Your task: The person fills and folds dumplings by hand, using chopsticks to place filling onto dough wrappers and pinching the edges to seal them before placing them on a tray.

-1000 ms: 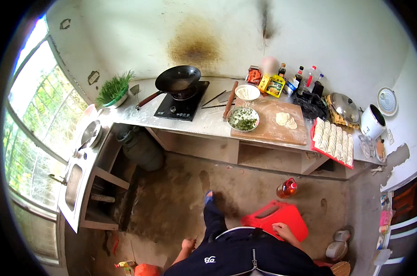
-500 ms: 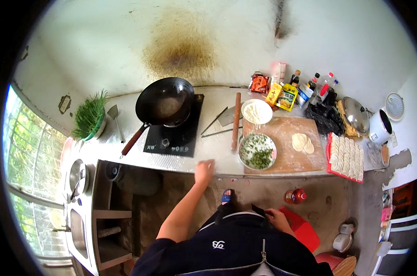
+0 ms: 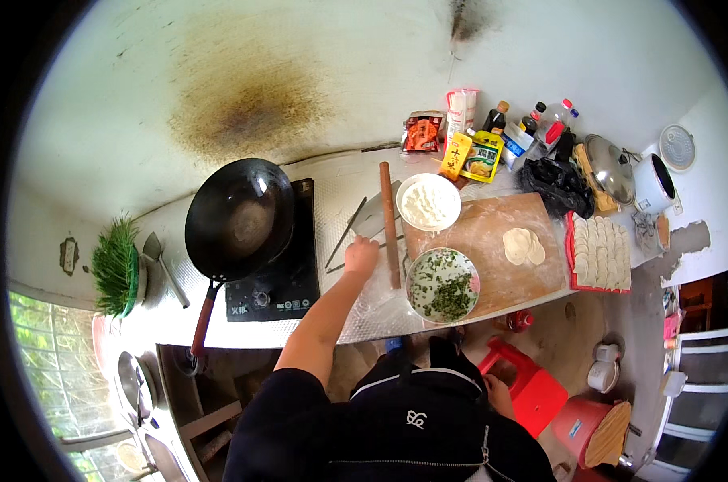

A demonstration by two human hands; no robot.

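Left hand reaching onto counter — fingers loosely curled, holding nothing, just beside rolling pin.
Right hand low by red stool, grip unclear — probably pin pickup; needs closing on it.

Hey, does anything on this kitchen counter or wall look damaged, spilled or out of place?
Yes. A large brown scorch stain marks the wall above the black wok, and plaster is chipped at the counter's right end. On the counter nothing looks spilled; the left hand rests beside the rolling pin.
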